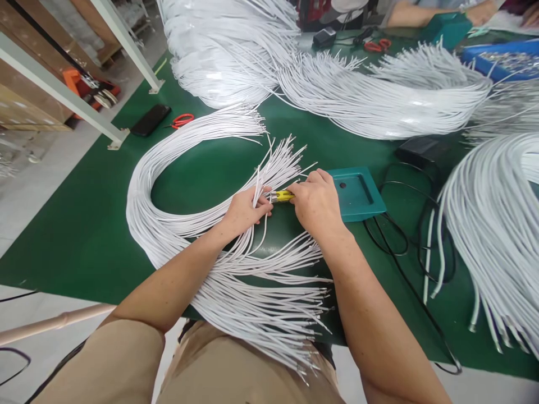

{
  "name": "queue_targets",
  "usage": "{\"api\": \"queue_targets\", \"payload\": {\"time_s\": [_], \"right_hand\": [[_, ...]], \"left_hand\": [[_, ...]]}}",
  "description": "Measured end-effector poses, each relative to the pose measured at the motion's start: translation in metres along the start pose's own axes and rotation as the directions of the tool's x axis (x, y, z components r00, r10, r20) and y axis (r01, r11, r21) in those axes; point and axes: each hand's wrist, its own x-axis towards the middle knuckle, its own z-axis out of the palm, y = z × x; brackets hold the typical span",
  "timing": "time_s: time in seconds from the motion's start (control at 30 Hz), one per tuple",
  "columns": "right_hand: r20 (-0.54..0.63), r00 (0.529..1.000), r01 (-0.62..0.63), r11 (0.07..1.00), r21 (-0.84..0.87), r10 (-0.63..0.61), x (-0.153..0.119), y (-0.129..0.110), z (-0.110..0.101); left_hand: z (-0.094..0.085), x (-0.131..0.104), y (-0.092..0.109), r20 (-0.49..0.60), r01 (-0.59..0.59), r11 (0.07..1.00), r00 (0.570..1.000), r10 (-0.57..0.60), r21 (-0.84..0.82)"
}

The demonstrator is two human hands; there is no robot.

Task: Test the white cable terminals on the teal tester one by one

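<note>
My left hand (pixel 248 209) is closed, its thumb and fingers pinching white cables near their ends. From the right, my right hand (pixel 316 203) grips a small yellow tool (pixel 283 196); most of the tool is covered by my fingers, so its exact kind is unclear. The tool's metal end touches or nearly touches the cable at my left fingertips. A long bundle of white cables (pixel 141 196) curves in a loop on the left and runs under my left forearm. Its metal-tipped loose ends fan out in front of me and just beyond my hands.
A teal tray (pixel 379 209) lies beside my right hand. Black cords (pixel 396 252) run right of it. More white cable bundles (pixel 391 112) lie behind and to the right. Red-handled scissors (pixel 182 120) and a black phone (pixel 150 120) rest at left. Another person's hand (pixel 482 12) shows at top right.
</note>
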Motion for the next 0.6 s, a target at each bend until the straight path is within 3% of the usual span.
{"api": "queue_targets", "payload": {"time_s": [0.13, 0.2, 0.3, 0.4, 0.6], "right_hand": [[0.005, 1.000, -0.014, 1.000, -0.010, 0.014, -0.003, 0.000, -0.003], [-0.049, 0.997, -0.056, 0.998, 0.005, 0.056, -0.007, 0.003, -0.005], [-0.187, 0.954, -0.240, 0.971, -0.002, 0.235, -0.013, 0.010, -0.004], [-0.220, 0.913, -0.358, 0.933, -0.035, 0.342, -0.017, 0.017, 0.002], [-0.230, 0.924, -0.303, 0.952, 0.049, 0.306, -0.017, 0.011, -0.004]], "left_hand": [[-0.001, -0.001, 0.003, -0.002, 0.016, 0.999, 1.000, -0.016, 0.027], [-0.001, -0.002, 0.005, 0.002, 0.026, 0.999, 1.000, -0.026, 0.018], [-0.003, -0.002, 0.007, 0.012, 0.038, 0.999, 0.999, -0.038, 0.003], [-0.006, -0.001, 0.004, 0.024, 0.041, 0.999, 0.999, -0.040, -0.008], [-0.015, -0.005, 0.001, 0.033, 0.015, 0.989, 0.999, -0.010, -0.150]]}}
